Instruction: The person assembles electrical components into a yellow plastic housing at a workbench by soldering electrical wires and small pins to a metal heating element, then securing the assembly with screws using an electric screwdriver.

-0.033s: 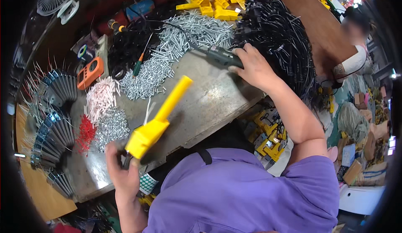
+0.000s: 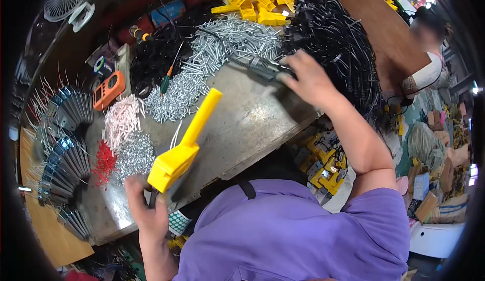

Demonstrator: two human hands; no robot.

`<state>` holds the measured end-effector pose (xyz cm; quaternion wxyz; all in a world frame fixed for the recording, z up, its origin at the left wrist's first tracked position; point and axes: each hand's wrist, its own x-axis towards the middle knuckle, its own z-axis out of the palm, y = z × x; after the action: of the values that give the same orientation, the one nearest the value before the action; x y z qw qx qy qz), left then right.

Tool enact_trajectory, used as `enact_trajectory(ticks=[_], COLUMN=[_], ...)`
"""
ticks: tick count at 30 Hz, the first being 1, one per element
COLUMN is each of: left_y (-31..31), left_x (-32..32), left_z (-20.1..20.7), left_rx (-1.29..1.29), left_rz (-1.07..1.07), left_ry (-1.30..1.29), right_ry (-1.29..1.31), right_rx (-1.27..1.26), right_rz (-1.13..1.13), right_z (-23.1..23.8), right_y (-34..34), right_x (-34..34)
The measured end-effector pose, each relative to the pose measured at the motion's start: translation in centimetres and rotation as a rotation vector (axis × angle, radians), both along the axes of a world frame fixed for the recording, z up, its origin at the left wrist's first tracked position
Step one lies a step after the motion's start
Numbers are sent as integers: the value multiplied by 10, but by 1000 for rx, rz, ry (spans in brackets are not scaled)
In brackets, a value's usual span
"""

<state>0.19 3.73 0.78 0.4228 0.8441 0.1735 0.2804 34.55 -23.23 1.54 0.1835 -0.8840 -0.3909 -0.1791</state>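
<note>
Best, I judge, to steady the long yellow plastic housing (image 2: pixel 184 147) grasped in left hand (image 2: pixel 146 207) while right hand (image 2: pixel 308 81), clenched on grey metal driver tool (image 2: pixel 262 67), aligns squarely

Yellow plastic housing (image 2: pixel 183 148) — long, tilted over bench, grey power tool (image 2: pixel 263 67) — near screws

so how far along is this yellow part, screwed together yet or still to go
Nothing shows it finished. In hand: the left hand grips the long yellow part at its wide end on the metal bench, while the right hand holds a powered screwdriver up by the black cables, away from the part. Left: plenty of silver screws and more yellow parts piled at the back.
</note>
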Motion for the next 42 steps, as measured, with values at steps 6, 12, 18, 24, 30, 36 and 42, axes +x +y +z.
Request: enact_trajectory(ticks=[6,12,18,24,30,36,42], left_y=[-1,-12,-6,-1,7,8,11], left_x=[-15,3,-4,-3,-8,-11,-10], left_z=[-26,-23,-32,-32,-33,-31,-27], left_rx=[504,525,496,471,464,518,526], left_rz=[-136,-145,-121,-140,-127,-101,-133], left_ry=[206,262,312,279,300,286,285], right_ry=[-131,181,45,226,226,315,75], right_rx=[376,-174,-200,-58,39,254,149], right_rz=[-335,-394,-301,-343,-294,-279,-140], right_z=[108,111,115,116,105,106,118], right_y=[-61,-91,-87,-84,-78,-94,-119], right_x=[84,159,169,179,186,179,183])
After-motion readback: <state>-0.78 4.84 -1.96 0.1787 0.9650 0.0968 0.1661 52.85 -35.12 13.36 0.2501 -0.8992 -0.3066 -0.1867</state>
